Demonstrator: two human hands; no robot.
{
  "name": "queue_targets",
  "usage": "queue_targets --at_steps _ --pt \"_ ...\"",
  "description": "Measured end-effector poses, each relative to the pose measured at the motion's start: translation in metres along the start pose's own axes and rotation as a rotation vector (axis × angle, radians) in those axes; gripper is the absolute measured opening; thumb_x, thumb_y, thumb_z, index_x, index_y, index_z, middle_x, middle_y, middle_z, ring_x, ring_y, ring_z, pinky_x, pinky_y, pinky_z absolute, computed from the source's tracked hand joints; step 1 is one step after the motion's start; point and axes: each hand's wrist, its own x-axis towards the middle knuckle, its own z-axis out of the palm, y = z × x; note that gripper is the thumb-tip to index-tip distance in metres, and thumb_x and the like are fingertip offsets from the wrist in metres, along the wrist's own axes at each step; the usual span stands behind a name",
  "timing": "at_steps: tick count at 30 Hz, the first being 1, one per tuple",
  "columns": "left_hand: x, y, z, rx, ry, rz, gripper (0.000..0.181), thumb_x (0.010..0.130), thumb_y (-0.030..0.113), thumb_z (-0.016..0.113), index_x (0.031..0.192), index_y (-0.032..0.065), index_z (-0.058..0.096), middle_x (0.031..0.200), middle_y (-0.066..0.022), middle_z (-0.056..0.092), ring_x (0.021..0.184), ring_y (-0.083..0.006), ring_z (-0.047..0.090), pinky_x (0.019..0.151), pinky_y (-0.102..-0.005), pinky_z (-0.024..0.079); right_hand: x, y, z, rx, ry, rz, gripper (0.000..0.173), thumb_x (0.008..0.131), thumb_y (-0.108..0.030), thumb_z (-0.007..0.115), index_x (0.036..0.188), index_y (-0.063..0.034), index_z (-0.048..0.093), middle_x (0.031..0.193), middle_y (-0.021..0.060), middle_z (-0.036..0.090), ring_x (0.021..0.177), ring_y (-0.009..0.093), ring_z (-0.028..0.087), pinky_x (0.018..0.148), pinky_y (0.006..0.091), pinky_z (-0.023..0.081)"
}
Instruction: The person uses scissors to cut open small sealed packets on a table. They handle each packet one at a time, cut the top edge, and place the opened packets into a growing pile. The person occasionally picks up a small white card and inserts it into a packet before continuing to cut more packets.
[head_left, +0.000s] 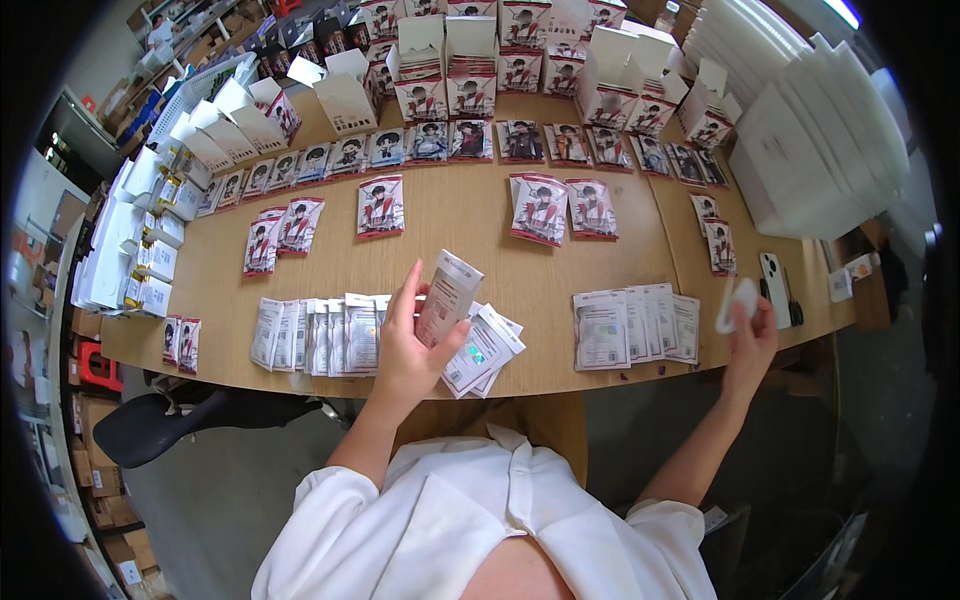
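Note:
My left hand (409, 352) grips a foil card packet (450, 289), tilted upright with its printed back towards me; whether more packets sit behind it, I cannot tell. Just below it, a fanned pile of white-backed packets (484, 360) lies at the table's front edge. To its left runs an overlapping row of similar packets (322, 337). My right hand (754, 326), off to the right, has its fingers closed on a small white rounded object (739, 304), blurred. A second group of white-backed packets (600, 330) lies left of that hand.
A white phone (774, 281) and black scissors (793, 300) lie at the right. Red-and-white packets (538, 210) lie mid-table, with a row of character packets (386, 148) behind. Open cartons (345, 101) line the back. White plastic trays (817, 150) are stacked right; small boxes (157, 259) stand left.

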Motion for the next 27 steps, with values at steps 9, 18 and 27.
queue_targets --at_steps 9,18,27 --pt "0.0 0.009 -0.011 -0.572 -0.194 -0.112 0.074 0.079 0.015 0.073 0.135 -0.0111 0.033 0.123 -0.0168 0.052 0.112 -0.0176 0.051 0.096 -0.0298 0.041 -0.106 -0.099 0.119 0.473 -0.844 0.317 0.026 0.085 -0.005 0.064 0.109 0.0007 0.054 0.072 0.0056 0.064 0.05 0.002 0.051 0.04 0.0153 0.032" --pt "-0.007 0.015 -0.009 -0.458 -0.134 -0.04 0.078 0.071 0.013 0.076 0.134 -0.0103 0.036 0.122 -0.0142 0.051 0.113 -0.0179 0.051 0.097 -0.0302 0.041 -0.107 -0.115 0.136 0.295 -0.944 0.244 0.022 0.087 -0.006 0.061 0.106 0.0007 0.053 0.064 0.0026 0.061 0.049 0.0 0.049 0.04 0.0157 0.029" --pt "-0.008 0.018 -0.008 -0.311 -0.079 0.039 0.08 0.065 0.012 0.08 0.133 -0.0061 0.04 0.116 -0.0106 0.052 0.111 -0.0168 0.051 0.095 -0.0297 0.042 -0.104 -0.121 0.13 0.278 -0.961 0.228 0.022 0.088 -0.006 0.061 0.107 0.0006 0.053 0.066 0.0023 0.062 0.055 0.001 0.052 0.043 0.0156 0.032"
